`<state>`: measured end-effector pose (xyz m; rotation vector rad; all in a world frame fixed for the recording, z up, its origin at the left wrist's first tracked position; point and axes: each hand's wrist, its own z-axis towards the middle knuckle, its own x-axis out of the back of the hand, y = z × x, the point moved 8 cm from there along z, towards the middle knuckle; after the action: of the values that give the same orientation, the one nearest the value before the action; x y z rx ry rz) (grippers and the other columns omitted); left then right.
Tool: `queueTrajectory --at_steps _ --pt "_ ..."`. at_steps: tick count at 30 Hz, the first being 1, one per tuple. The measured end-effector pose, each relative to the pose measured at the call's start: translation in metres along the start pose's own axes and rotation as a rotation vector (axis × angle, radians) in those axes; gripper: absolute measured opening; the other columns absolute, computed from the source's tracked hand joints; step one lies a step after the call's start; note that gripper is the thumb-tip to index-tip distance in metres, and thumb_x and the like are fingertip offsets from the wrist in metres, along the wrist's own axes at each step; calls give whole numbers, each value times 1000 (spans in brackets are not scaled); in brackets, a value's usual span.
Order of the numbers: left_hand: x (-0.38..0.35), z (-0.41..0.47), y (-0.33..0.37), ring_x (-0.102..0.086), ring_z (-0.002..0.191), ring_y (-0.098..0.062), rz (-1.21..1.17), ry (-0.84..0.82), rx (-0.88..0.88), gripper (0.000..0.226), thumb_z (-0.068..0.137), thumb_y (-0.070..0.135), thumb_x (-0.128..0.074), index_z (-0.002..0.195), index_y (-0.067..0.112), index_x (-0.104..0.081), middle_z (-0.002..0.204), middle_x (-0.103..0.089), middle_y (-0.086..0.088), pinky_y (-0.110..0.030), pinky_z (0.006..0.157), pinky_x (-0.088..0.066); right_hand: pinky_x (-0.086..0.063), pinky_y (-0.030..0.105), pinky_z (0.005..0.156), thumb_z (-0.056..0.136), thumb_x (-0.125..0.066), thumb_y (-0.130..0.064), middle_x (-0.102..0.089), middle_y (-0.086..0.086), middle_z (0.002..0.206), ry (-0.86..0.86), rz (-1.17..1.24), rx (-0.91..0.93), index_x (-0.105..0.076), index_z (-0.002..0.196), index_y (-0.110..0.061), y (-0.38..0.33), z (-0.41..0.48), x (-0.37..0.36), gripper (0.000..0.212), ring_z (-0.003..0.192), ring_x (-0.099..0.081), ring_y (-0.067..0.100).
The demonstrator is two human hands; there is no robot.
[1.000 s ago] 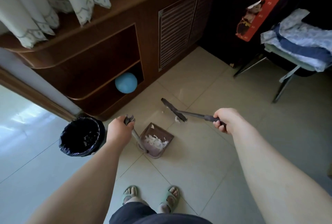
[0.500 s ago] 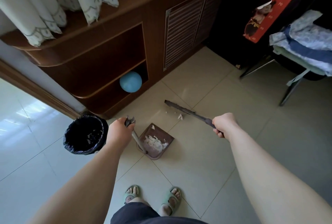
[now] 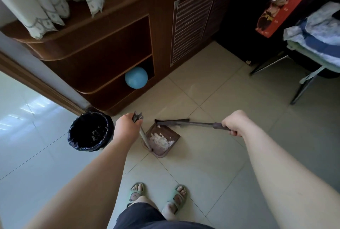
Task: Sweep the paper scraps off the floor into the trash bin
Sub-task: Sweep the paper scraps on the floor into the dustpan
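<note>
A brown dustpan (image 3: pixel 173 135) stands on the tiled floor with a heap of white paper scraps (image 3: pixel 160 140) inside it. My left hand (image 3: pixel 127 127) grips the top of the dustpan's upright handle. My right hand (image 3: pixel 236 123) grips the handle of a dark broom (image 3: pixel 184 123), whose head lies across the dustpan's far open edge. A round trash bin (image 3: pixel 91 131) lined with a black bag stands on the floor just left of my left hand.
A dark wooden cabinet (image 3: pixel 114 48) runs along the wall beyond the dustpan, with a blue ball (image 3: pixel 136 77) on its lowest shelf. A chair (image 3: pixel 303 74) piled with folded cloth stands at the right. My sandalled feet (image 3: pixel 158 194) are close behind the dustpan.
The broom head has swung in from the floor beyond the dustpan to its open edge, carrying the loose scraps along. My left hand and the dustpan have stayed put.
</note>
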<state>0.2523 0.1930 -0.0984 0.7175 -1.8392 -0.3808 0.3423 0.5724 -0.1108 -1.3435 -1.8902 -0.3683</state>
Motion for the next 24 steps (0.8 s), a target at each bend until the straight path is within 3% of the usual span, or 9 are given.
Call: queueTrajectory --at_steps 5,12,18,24 --pt "-3 -4 0 -55 76 -22 7 -6 -10 17 90 20 -61 101 8 -64 85 -61 -5 -29 66 -41 -34 21 44 63 -65 -14 -52 4 32 48 23 5 -56 59 -10 6 -12 22 11 34 -46 18" --pt "-7 -10 -1 -57 82 -25 -13 -15 -2 20 91 23 -59 104 8 -63 94 -64 -11 -31 68 -42 -28 17 39 71 -61 -8 -51 9 47 43 167 -29 -53 67 -8 16 -16 13 9 35 -40 15" --pt "-11 -15 1 -56 82 -25 15 -18 -10 22 92 23 -58 105 6 -61 92 -62 -10 -31 66 -41 -24 13 40 80 -48 -1 -47 11 61 -91 162 -65 -50 84 -8 22 -21 -37 9 40 -37 14" --pt "-11 -19 -2 -55 81 -24 24 -2 -34 19 91 22 -59 100 7 -62 88 -61 -8 -30 67 -40 -21 9 36 81 -46 -3 -47 9 55 -196 145 -41 -50 76 -7 20 -39 -29 7 26 -33 11"
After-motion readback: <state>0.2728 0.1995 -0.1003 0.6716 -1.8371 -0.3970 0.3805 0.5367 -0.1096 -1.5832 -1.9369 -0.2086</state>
